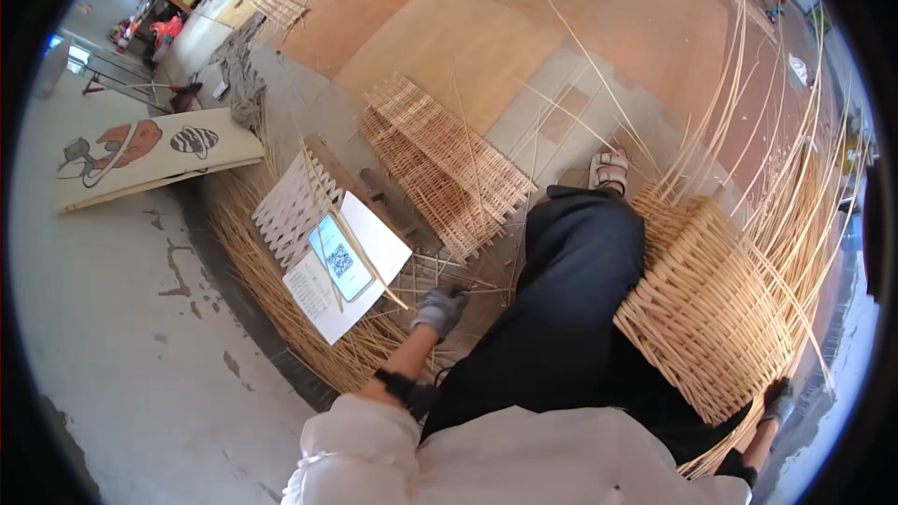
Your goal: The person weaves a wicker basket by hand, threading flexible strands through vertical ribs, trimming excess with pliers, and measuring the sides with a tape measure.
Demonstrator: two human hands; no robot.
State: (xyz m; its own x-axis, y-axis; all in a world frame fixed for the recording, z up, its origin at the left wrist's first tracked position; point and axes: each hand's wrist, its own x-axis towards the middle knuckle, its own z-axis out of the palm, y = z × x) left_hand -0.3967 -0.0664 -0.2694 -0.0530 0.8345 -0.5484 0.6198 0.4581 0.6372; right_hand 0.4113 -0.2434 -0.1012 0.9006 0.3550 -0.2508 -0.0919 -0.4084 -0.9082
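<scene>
Half-woven pale wicker basket (pixel 706 304) lies tilted against dark-trousered leg (pixel 571 299), loose stakes fanning up and right. Right hand (pixel 777 399), gloved, at basket's lower right edge, touching weave; grip state unclear. Left hand (pixel 440 310), grey-gloved, left of basket, fingers curled down onto loose thin canes (pixel 440 276) on floor. Smartphone (pixel 340 257) on white paper sheet (pixel 351 271) further left. Flat woven cane panels (pixel 444 164) above-left of basket.

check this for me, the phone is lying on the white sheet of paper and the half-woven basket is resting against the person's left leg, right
Not quite. The phone does lie on the white sheet of paper, but the half-woven basket rests on the person's right side, against the dark trouser leg, with the gloved right hand at its lower edge. The head view shows this.
</scene>
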